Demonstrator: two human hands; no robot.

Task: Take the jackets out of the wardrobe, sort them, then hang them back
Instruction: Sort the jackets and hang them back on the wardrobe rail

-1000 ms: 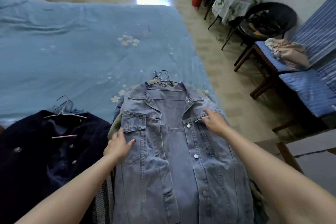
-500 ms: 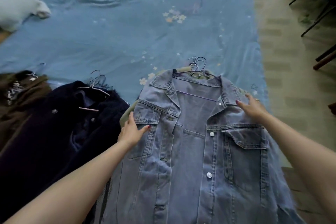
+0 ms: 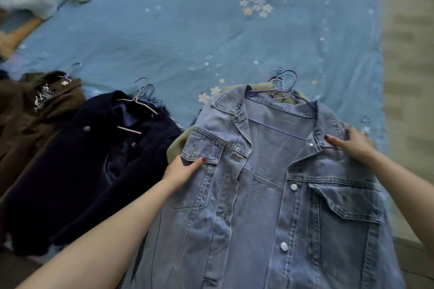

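Both hands grip denim jacket (image 3: 270, 195) | left hand (image 3: 182, 169) chest edge | right hand (image 3: 352, 143) shoulder

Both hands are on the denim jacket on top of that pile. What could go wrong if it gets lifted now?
1. The denim jacket lies on an olive garment, and several hanger hooks bunch together at the collar; lifting may snag them and drag the lower garment along.
2. The left hand and right hand hold fabric at the shoulders, not the purple hanger, so it could slip out.
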